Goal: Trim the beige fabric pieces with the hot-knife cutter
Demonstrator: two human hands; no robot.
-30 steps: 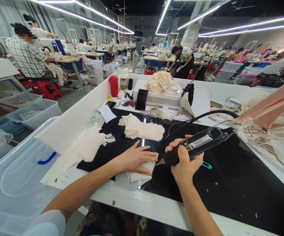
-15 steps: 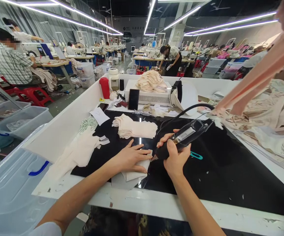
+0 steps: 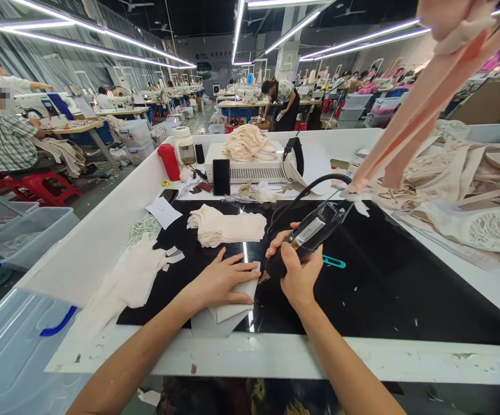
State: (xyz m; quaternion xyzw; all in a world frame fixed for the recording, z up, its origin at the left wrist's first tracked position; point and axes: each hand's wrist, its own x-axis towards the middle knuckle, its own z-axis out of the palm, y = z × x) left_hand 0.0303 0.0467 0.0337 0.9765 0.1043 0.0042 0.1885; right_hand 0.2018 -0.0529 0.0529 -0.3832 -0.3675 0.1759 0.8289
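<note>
My left hand (image 3: 221, 281) lies flat with fingers spread, pressing on pale fabric pieces (image 3: 236, 311) layered over a grey sheet. In my right hand (image 3: 299, 271) is a black corded electric cutter (image 3: 310, 233), its body slanting up to the right. The narrow tip points down beside the right edge of the fabric; whether it touches the edge I cannot tell. Just beyond my left fingers rests a stack of pale pink fabric pieces (image 3: 228, 223). A teal slotted tool (image 3: 334, 262) lies on the black mat (image 3: 375, 294), right of my right hand.
More pale fabric (image 3: 132, 276) is heaped at the left. Along the back stand a phone (image 3: 221, 177), a red cup (image 3: 169, 161) and a white box (image 3: 254, 170) topped with cloth. Pink straps (image 3: 409, 115) hang at the right over piled fabric (image 3: 470, 173). People work in the background.
The view has turned slightly to the right, so the scene sits further left. Both hands keep nearly the same place on the mat, the cutter still beside the fabric.
</note>
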